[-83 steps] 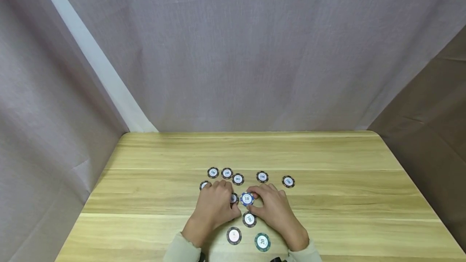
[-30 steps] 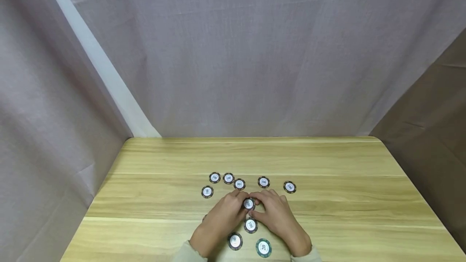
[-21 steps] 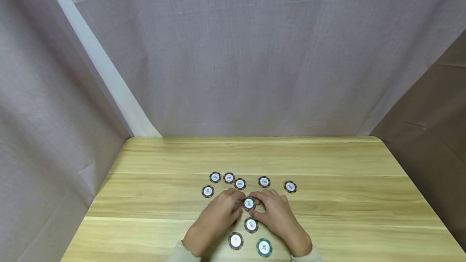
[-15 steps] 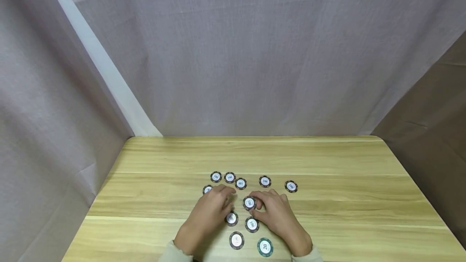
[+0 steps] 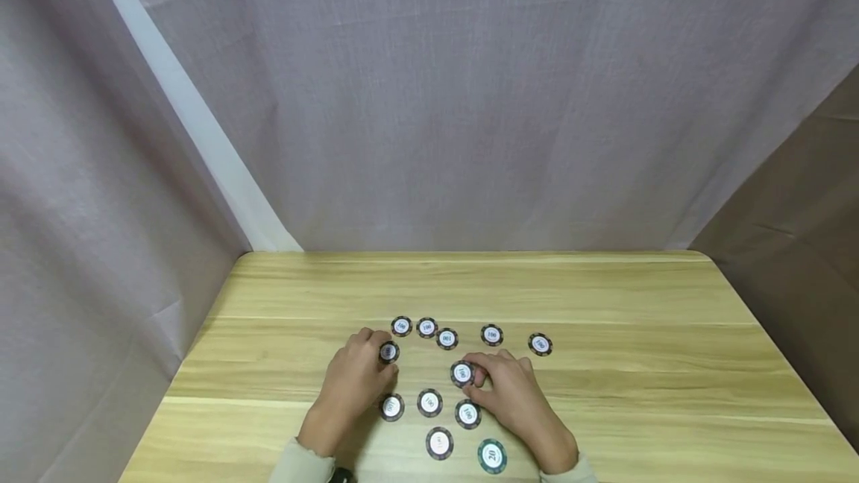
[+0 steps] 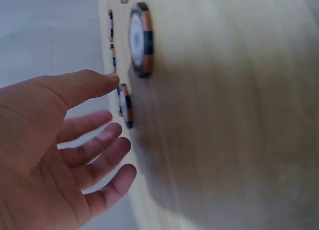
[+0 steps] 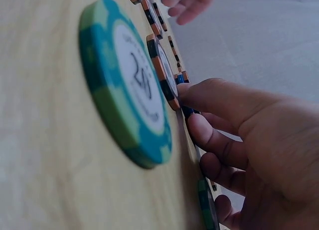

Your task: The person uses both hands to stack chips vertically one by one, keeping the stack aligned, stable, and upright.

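In the head view, my right hand point(image 5: 508, 397) pinches the edge of a small stack between thumb and forefinger. A black poker chip point(image 5: 462, 373) marked 100 lies on top. The right wrist view shows the blue edge of a chip point(image 7: 180, 78) at those fingertips. My left hand point(image 5: 352, 379) stands with thumb and fingers parted around another black 100 chip point(image 5: 388, 352). In the left wrist view, its fingers point(image 6: 119, 185) are spread and grip nothing; whether they touch that chip I cannot tell.
Several black 100 chips point(image 5: 426, 328) lie farther back. More black chips point(image 5: 429, 402) lie nearer, with a green 20 chip point(image 5: 493, 456) by the front. A second green-edged chip point(image 7: 207, 205) shows below the right hand. Grey curtain point(image 5: 429, 110) hangs behind the wooden table point(image 5: 604, 297).
A black chip now covers the blue 10 chip seen earlier. My left hand has drawn away from the stack to the left, uncovering two black chips. The right hand has stayed at the stack.
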The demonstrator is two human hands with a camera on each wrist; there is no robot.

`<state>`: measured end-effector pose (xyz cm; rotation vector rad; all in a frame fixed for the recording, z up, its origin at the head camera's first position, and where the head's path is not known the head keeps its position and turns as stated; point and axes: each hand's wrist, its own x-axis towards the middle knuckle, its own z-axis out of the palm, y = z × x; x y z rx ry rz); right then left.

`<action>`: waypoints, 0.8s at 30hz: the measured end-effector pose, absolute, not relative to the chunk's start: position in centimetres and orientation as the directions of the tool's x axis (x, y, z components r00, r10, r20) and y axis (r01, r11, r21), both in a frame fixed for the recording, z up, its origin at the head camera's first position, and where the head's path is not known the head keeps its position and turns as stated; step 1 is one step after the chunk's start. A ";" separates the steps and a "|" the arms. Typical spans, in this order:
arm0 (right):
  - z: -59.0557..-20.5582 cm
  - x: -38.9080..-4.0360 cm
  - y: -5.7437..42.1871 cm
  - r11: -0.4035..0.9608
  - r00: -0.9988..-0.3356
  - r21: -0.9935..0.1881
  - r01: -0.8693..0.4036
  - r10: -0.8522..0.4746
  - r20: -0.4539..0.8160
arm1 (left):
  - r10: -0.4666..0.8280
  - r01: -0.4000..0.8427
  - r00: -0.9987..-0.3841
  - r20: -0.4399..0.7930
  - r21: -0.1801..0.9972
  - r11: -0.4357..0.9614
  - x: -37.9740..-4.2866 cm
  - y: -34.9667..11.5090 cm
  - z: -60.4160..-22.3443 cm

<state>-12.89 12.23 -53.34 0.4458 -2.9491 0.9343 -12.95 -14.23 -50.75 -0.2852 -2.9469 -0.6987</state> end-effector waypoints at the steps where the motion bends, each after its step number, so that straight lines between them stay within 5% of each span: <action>1: -53.4 -12.9 12.2 0.781 -0.959 -0.562 -0.273 -0.264 0.098 | 0.141 0.182 -0.982 0.123 0.440 0.879 -13.0 -14.3 -50.9; 24: -53.5 -12.9 12.3 0.778 -0.960 -0.566 -0.272 -0.262 0.101 | 0.106 0.146 -0.987 0.119 0.406 0.902 -13.5 -14.2 -51.9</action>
